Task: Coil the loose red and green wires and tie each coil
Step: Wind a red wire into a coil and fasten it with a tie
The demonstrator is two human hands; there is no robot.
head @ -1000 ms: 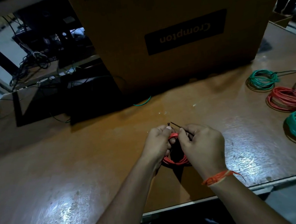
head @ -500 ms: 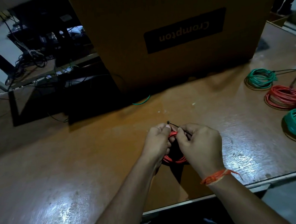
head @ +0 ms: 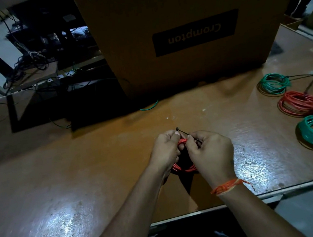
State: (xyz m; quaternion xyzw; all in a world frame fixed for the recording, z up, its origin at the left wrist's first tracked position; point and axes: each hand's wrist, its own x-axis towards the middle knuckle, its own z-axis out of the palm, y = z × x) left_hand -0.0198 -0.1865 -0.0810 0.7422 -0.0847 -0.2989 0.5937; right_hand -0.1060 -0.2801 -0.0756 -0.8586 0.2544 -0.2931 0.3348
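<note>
We work with bare forearms, no sleeves showing, and an orange thread band (head: 227, 186) with frayed ends circles our right wrist.

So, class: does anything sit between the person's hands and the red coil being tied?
Nothing visible does. The left hand and right hand already hold the red wire coil, pinching a black cable tie at its top.

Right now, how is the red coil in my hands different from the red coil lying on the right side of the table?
The held red coil is gripped by the left hand and right hand, mostly hidden; the table red coil lies flat, fully visible. The held coil's black cable tie is being handled; the table coil rests untouched. Both are red wire loops.
</note>
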